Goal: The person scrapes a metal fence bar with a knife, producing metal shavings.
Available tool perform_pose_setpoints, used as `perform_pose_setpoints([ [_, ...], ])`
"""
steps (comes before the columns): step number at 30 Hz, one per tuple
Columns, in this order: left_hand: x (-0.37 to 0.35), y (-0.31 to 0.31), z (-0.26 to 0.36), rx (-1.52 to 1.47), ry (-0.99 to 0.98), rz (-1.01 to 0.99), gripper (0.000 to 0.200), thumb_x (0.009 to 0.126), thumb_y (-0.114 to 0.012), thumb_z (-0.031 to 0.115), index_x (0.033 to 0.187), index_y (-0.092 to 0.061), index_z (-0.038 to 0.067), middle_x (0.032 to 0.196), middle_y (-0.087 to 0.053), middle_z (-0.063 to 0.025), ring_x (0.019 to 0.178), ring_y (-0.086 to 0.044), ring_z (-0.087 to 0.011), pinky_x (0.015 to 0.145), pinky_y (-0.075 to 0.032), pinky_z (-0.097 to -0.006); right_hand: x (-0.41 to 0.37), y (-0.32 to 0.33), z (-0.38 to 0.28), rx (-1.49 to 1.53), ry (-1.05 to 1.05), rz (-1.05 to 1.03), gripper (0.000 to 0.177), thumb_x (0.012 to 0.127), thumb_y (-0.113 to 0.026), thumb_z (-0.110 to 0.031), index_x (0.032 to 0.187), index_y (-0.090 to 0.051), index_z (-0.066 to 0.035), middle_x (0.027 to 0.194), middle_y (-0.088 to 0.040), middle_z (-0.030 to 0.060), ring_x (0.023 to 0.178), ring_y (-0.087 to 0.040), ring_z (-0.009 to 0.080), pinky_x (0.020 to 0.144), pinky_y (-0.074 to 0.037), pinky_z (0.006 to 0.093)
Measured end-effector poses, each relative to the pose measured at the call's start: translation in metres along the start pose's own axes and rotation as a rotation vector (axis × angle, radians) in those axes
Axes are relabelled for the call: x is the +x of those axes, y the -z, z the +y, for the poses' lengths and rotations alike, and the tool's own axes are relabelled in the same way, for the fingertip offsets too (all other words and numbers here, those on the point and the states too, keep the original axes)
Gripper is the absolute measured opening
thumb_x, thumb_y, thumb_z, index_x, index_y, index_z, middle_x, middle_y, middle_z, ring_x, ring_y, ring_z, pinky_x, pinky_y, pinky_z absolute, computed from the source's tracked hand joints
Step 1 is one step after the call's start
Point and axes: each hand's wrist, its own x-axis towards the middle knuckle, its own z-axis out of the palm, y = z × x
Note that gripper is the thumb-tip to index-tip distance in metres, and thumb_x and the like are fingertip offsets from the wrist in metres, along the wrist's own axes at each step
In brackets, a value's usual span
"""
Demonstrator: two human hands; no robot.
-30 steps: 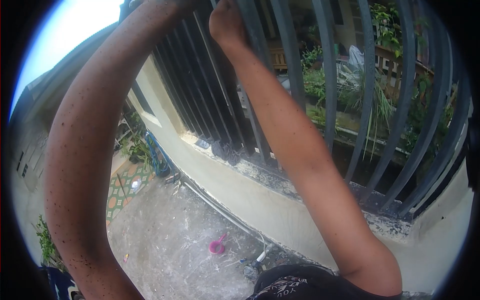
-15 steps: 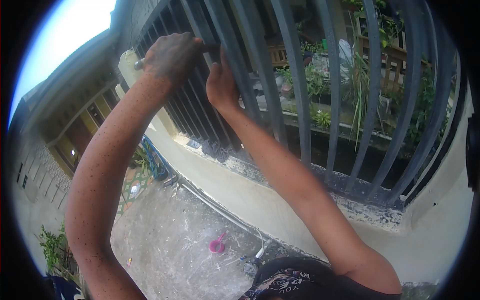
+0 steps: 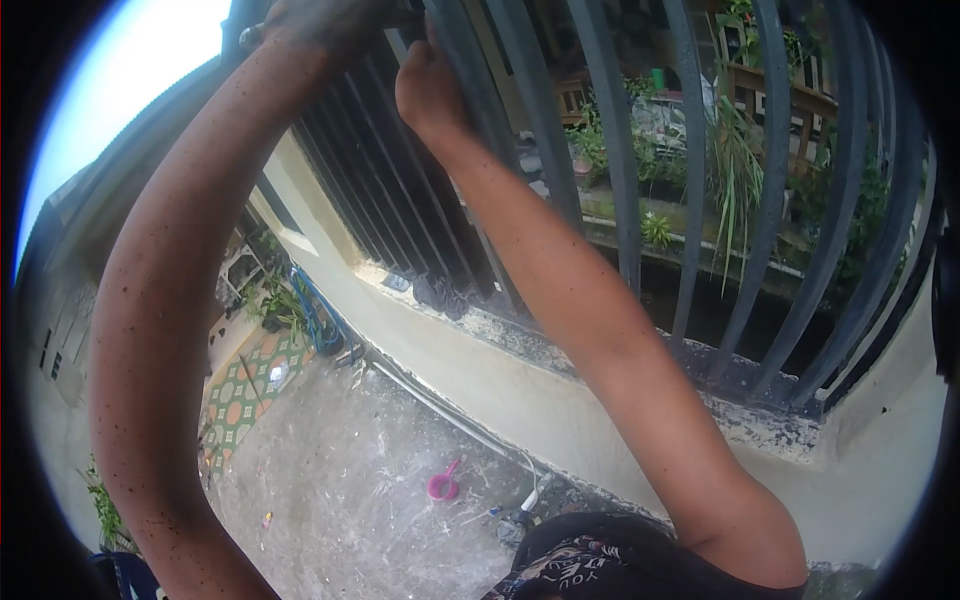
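My left hand point(image 3: 325, 30) is raised to the top edge, partly cut off and blurred, closed on something I cannot make out. A silvery round end point(image 3: 250, 38) sticks out on its left side. My right hand point(image 3: 430, 90) is up against the dark metal bars point(image 3: 615, 130), its thumb side showing and its fingers curled, partly hidden. What it grips is not clear. A small dark piece shows between the two hands. Dark specks dot my forearms.
Below the bars runs a pale wall point(image 3: 480, 375) with a worn ledge. On the concrete floor point(image 3: 350, 480) lie a pink dipper point(image 3: 443, 486) and a white pipe. A blue hose point(image 3: 322, 318) and plants stand farther left; more plants point(image 3: 735, 180) grow behind the bars.
Both hands have shifted upward in the view, and my left hand is now partly out of frame. The bars, floor and dipper appear slightly lower and farther right.
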Motion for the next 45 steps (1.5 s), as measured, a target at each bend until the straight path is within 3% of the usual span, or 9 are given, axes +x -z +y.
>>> perform_pose_setpoints([
  [4, 0.013, -0.011, -0.008, -0.038, 0.08, -0.039, 0.048, 0.097, -0.06, 0.048, 0.085, -0.078, 0.005, 0.086, -0.075, -0.0181, 0.083, -0.075, -0.0345, 0.07, -0.06, -0.0462, 0.016, -0.004, -0.002, -0.038, -0.282, -0.17, 0.057, 0.105, -0.03, -0.025, 0.155, -0.038, 0.002, 0.159, -0.037, 0.0294, 0.148, -0.033, 0.0437, 0.123, -0.027, 0.0445],
  [6, 0.001, -0.037, -0.004, 0.013, 0.043, -0.014, 0.024, 0.101, -0.062, 0.028, 0.115, -0.074, 0.013, 0.095, -0.076, -0.0158, 0.09, -0.077, -0.0316, 0.074, -0.063, -0.0444, -0.005, -0.004, 0.006, 0.03, -0.065, -0.02, 0.061, 0.101, -0.025, -0.02, 0.157, -0.033, 0.002, 0.163, -0.033, 0.0248, 0.153, -0.027, 0.0386, 0.124, -0.023, 0.0403],
  [12, -0.017, -0.051, -0.007, -0.091, -0.016, 0.129, 0.024, 0.102, -0.061, 0.03, 0.109, -0.076, 0.012, 0.095, -0.076, -0.015, 0.088, -0.077, -0.0324, 0.072, -0.063, -0.0454, -0.015, 0.002, 0.018, -0.031, -0.023, -0.035, 0.062, 0.101, -0.026, -0.022, 0.158, -0.032, 0.001, 0.161, -0.037, 0.025, 0.152, -0.03, 0.0393, 0.124, -0.023, 0.0407],
  [16, 0.002, -0.038, -0.015, 0.029, 0.052, 0.043, 0.029, 0.102, -0.06, 0.035, 0.106, -0.076, 0.011, 0.092, -0.076, -0.0146, 0.085, -0.077, -0.0323, 0.071, -0.062, -0.0455, 0.016, -0.01, 0.008, -0.024, 0.079, -0.021, 0.057, 0.107, -0.028, -0.026, 0.159, -0.033, -0.005, 0.16, -0.035, 0.0276, 0.148, -0.034, 0.0435, 0.123, -0.027, 0.0465],
  [19, -0.01, -0.046, -0.012, -0.052, 0.063, 0.003, 0.031, 0.103, -0.058, 0.037, 0.107, -0.075, 0.011, 0.089, -0.076, -0.014, 0.084, -0.077, -0.0312, 0.07, -0.062, -0.0454, -0.006, -0.003, 0.014, -0.007, -0.052, -0.038, 0.056, 0.106, -0.031, -0.026, 0.16, -0.033, -0.011, 0.16, -0.036, 0.0276, 0.148, -0.034, 0.0451, 0.122, -0.028, 0.0491],
  [29, -0.081, -0.047, 0.04, -0.175, -0.078, -0.268, 0.02, 0.103, -0.059, 0.024, 0.117, -0.07, 0.015, 0.085, -0.075, -0.0128, 0.084, -0.077, -0.029, 0.072, -0.064, -0.0444, -0.117, 0.053, 0.044, -0.224, -0.111, -0.211, 0.068, 0.103, -0.042, -0.016, 0.165, -0.016, -0.01, 0.166, -0.022, 0.0265, 0.153, -0.023, 0.0438, 0.127, -0.021, 0.0488],
  [33, -0.081, -0.052, 0.037, -0.147, -0.113, -0.214, 0.02, 0.103, -0.058, 0.023, 0.117, -0.071, 0.015, 0.084, -0.075, -0.0124, 0.083, -0.077, -0.0285, 0.07, -0.064, -0.0442, -0.122, 0.058, 0.04, -0.279, -0.12, -0.243, 0.071, 0.103, -0.044, -0.017, 0.165, -0.011, -0.01, 0.166, -0.018, 0.0281, 0.154, -0.02, 0.0452, 0.126, -0.019, 0.0516],
  [38, -0.077, -0.056, 0.033, -0.199, -0.123, -0.155, 0.03, 0.105, -0.055, 0.022, 0.134, -0.062, 0.028, 0.09, -0.076, -0.014, 0.083, -0.077, -0.0292, 0.071, -0.064, -0.0443, -0.118, 0.049, 0.047, -0.319, -0.022, -0.228, 0.079, 0.101, -0.05, -0.021, 0.166, -0.007, -0.011, 0.164, -0.015, 0.0325, 0.154, -0.017, 0.0472, 0.126, -0.017, 0.0549],
  [45, -0.071, -0.071, 0.022, -0.125, -0.2, -0.018, 0.047, 0.105, -0.052, 0.017, 0.145, -0.052, 0.042, 0.103, -0.077, -0.0107, 0.088, -0.077, -0.03, 0.074, -0.066, -0.044, -0.088, 0.034, 0.052, -0.359, 0.127, -0.136, 0.076, 0.1, -0.051, -0.021, 0.165, -0.014, -0.01, 0.158, -0.031, 0.0316, 0.15, -0.028, 0.0466, 0.124, -0.022, 0.0544],
])
